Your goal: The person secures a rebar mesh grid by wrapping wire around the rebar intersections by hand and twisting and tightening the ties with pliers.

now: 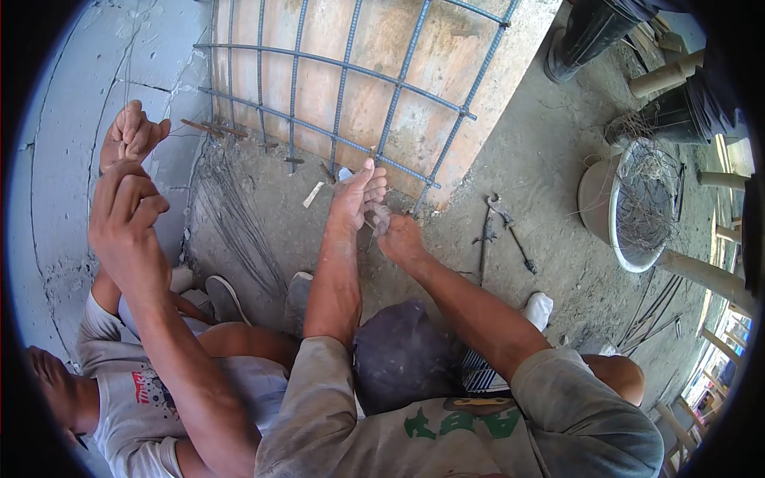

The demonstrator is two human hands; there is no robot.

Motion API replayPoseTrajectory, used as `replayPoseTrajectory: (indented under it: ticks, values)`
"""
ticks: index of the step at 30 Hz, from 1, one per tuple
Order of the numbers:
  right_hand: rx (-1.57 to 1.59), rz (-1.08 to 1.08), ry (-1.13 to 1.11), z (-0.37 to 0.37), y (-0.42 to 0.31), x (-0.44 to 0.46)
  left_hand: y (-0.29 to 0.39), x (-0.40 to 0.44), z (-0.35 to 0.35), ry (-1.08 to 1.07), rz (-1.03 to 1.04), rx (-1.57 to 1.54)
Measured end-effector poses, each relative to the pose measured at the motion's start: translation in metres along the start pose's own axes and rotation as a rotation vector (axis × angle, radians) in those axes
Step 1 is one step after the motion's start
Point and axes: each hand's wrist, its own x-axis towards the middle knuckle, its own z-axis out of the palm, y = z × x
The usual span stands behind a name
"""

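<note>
My left hand (358, 195) is raised just below a lower crossing of the blue-grey rebar grid (347, 66), its thumb up and its fingers partly extended. My right hand (401, 239) is closed beside its wrist. Between the two hands shows a small pale grey item (379, 217), too indistinct to name. The grid stands in front of a wooden board (438, 80). A bundle of thin wires (235, 215) lies on the ground to the left.
At the left, a co-worker (191, 382) has both hands (131, 159) raised around thin wire. Pliers-like tools (502, 223) lie on the ground right of my hands. Farther right are a white-rimmed tub (615, 211) with tangled wire, bamboo-like poles (705, 279) and dark buckets (586, 40).
</note>
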Motion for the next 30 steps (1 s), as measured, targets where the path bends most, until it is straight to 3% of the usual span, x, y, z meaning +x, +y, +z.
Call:
replayPoseTrajectory:
  ticks: [2,7,9,11,12,14,16,19,20,23,26,29,30]
  values:
    - [-0.027,0.094,-0.082,0.003,-0.002,-0.005,-0.007,0.010,-0.007,-0.093,0.028,-0.010]
    - [0.157,0.198,-0.112,0.003,0.005,-0.021,0.013,0.006,-0.002,0.019,0.080,0.273]
    - [0.302,0.185,-0.103,-0.031,-0.006,-0.039,0.010,0.014,0.000,0.092,0.290,0.518]
    - [0.500,0.318,0.056,-0.062,0.012,-0.047,0.017,0.012,0.006,0.172,0.479,0.828]
    - [0.322,0.360,0.135,-0.093,0.012,-0.052,0.025,0.001,0.016,0.215,0.550,1.022]
    - [-0.292,0.127,0.482,-0.111,0.078,-0.059,0.029,-0.007,0.024,0.300,0.686,1.337]
    - [-0.533,0.406,0.365,-0.140,0.074,-0.069,0.024,-0.004,0.030,0.375,0.834,1.565]
    - [-0.666,0.718,-0.032,-0.153,0.063,-0.081,0.018,-0.014,0.038,0.451,0.820,1.536]
    - [-0.723,0.687,-0.062,-0.155,0.067,-0.085,0.016,-0.015,0.039,0.477,0.826,1.505]
    - [-0.510,0.531,-0.013,-0.145,0.121,-0.095,0.004,-0.025,0.036,0.537,0.778,1.366]
    - [-0.540,0.536,0.123,-0.136,0.129,-0.101,-0.004,-0.026,0.035,0.567,0.723,1.097]
    - [0.078,0.594,0.131,-0.133,0.087,-0.109,-0.008,-0.025,0.033,0.563,0.750,0.848]
    - [0.411,0.609,0.109,-0.128,0.073,-0.115,-0.006,-0.026,0.032,0.537,0.753,0.803]
